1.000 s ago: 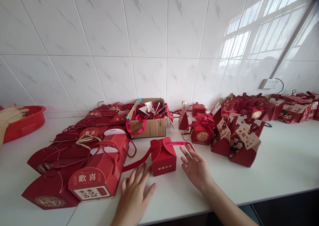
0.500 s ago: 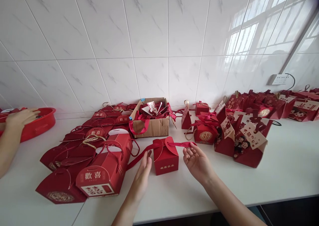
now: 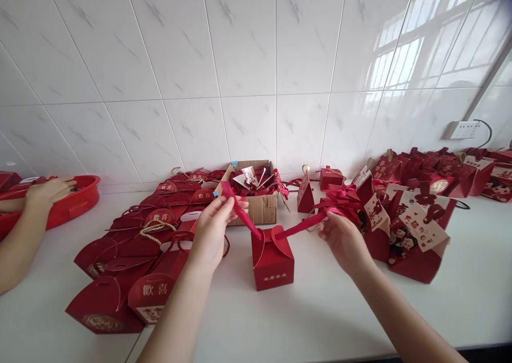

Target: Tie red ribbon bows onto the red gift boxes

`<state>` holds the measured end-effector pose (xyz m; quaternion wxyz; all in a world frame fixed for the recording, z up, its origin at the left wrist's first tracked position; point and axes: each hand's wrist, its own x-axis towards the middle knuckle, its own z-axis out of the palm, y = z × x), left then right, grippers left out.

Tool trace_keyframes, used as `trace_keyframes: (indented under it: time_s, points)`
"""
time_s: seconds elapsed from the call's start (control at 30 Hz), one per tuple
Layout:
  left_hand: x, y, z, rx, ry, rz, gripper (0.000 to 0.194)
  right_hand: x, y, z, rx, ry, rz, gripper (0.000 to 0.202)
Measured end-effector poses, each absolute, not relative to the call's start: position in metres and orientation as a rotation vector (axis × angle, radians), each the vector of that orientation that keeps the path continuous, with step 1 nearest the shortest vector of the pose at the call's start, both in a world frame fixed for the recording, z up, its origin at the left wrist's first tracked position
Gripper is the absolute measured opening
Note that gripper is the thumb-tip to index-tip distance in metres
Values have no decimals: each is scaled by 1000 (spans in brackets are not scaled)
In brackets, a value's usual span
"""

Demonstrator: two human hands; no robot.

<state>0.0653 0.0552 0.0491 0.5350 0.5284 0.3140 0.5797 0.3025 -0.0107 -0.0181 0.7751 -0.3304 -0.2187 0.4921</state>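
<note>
"Where is the box [image 3: 273, 267]?"

"Upright at mid-table [image 3: 316, 315], from where I'm standing: near side of the carton [image 3: 268, 208], with boxes [image 3: 128, 224] massed to the left and bags [image 3: 418, 259] to the right. That gap probably gives both arms room."

"And the hands?"

"Each grasps an end of the red ribbon [image 3: 299, 227]. The left hand [image 3: 210, 235] pinches one end up and to the left; the right hand [image 3: 346, 243] pinches the other, lower, out to the right. Held apart like that, presumably, both ends are clear of the flaps. Neither hand touches the box."

"Which way does it point?"

"Gold lettering faces near, flaps upward. The box is nearly cubic, with no clear long axis; the ribbon's length runs left to right, in a shallow V."
</note>
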Motion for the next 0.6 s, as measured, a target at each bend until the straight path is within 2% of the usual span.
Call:
trace_keyframes:
  time_s: [0.2,0.3,0.4,0.53,0.6]
  points:
    - [68,62,93,1708,789,1164,24,317,-4,24,-866,-860,775,19]
    - [67,63,107,1934,732,1054,21,316,-1,51,-1005,-1147,768,20]
    - [69,60,114,2029,788,1053,22,310,2,73,-1070,-1300,762,32]
    - [77,56,116,2109,869,1069,23,297,8,88,-1105,-1355,674,26]
    - [82,58,116,2123,882,1100,22,292,11,91,-1128,-1395,641,33]
